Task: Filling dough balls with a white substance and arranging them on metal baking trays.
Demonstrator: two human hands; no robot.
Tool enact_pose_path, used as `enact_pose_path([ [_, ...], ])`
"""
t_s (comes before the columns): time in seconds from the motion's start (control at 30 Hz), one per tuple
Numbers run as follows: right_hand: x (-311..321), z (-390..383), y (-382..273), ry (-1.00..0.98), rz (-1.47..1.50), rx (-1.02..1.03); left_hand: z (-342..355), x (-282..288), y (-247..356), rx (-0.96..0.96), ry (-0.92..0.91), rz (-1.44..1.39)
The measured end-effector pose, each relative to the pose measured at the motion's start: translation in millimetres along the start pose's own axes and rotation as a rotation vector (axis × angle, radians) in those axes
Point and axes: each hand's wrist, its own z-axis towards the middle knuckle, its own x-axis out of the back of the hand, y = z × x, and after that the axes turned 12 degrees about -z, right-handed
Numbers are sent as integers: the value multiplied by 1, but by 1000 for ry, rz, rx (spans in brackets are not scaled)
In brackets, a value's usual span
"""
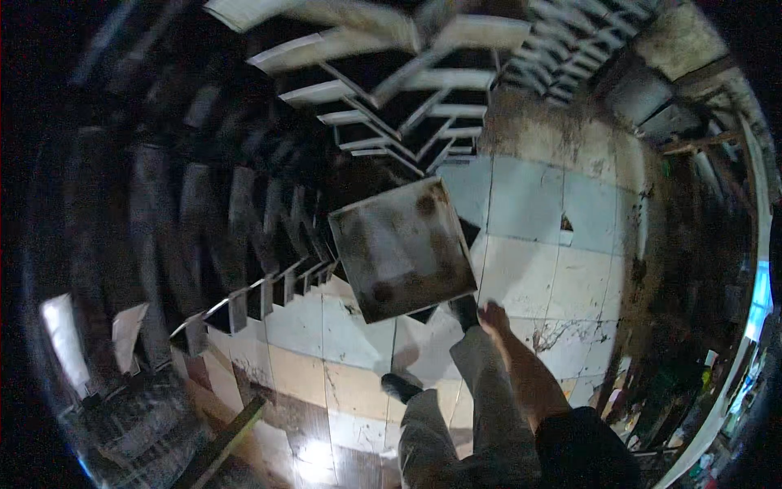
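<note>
Dirty floor tiles (521,269) lie below stacked trays (366,90). The person's right hand (491,314) holds a rusty square tray (401,248) by its lower edge, fingers closed. No left hand shows.

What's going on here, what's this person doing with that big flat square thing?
A person stands on a worn tiled floor, seen from above, holding a stained, rusty square tray out in front with the right hand at its lower right edge. The left hand is not in view. Racks of similar trays fill the dark space ahead and to the left. The picture is blurred, so the exact grip is unclear.
</note>
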Motion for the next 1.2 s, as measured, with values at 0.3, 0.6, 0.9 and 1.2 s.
enact_pose_path([
  [0.3, 48, 149, 68, 479, -583, 474, 29, -166, -97, 144, 21, -70],
  [0.6, 155, 66, 29, 65, -91, 578, -53, -283, -214, -124, 52, -388],
  [0.9, 96, -162, -36, -557, 175, 413, -171, -313, -527, -265, 455, -833],
  [1.2, -127, -613, -156, -1114, -156, 1152, -273, -195, -618, -934, 823, -1523],
])
